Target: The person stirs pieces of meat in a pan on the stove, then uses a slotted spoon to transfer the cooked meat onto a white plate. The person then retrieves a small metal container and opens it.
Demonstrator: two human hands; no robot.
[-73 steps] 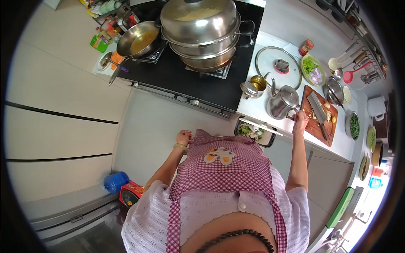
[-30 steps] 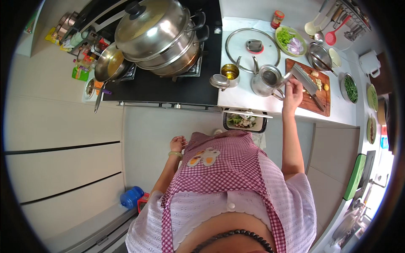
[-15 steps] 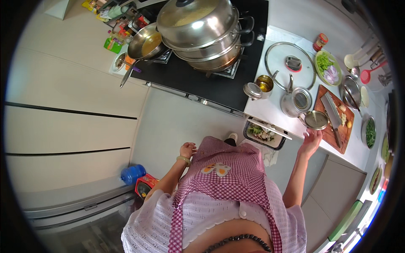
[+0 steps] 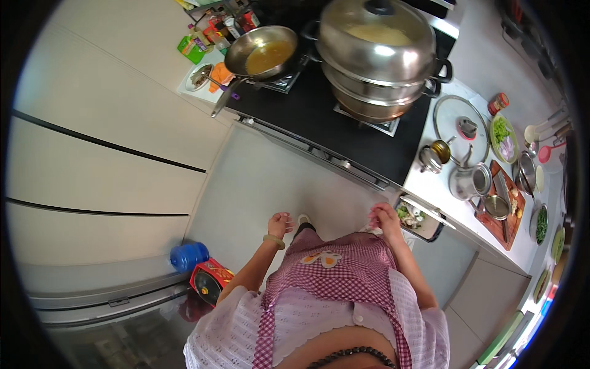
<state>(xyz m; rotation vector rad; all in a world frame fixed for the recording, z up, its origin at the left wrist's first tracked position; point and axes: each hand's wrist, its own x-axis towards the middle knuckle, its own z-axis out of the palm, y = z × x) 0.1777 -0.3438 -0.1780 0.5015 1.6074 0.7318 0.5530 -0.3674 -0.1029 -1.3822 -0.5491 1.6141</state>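
Note:
My left hand [image 4: 281, 226] hangs over the floor at the left of my checked apron [image 4: 344, 258], fingers loosely bent and apart, holding nothing. In front of the apron, my right hand [image 4: 385, 220] is raised with its fingers slightly curled and a little blurred; I see nothing in it. Nearest to it is a bin of food scraps [image 4: 435, 229] fixed below the counter edge. On the counter beyond stand a metal pot with a spout [image 4: 465, 182], a small round strainer [image 4: 496, 207] and an oil pot [image 4: 440, 149] with its lid [image 4: 429, 161] beside it.
A stacked steamer [image 4: 376, 61] and a frying pan [image 4: 264, 56] with yellowish liquid sit on the black stove [image 4: 319, 123]. The pan's handle juts past the front edge. A knife [image 4: 501, 184] lies on the cutting board [image 4: 491, 229]. A glass lid [image 4: 452, 117] rests nearby.
My right hand has left the counter beside the strainer and moved left, in front of my apron. The view has turned, so the stove appears farther right. My left hand still holds nothing.

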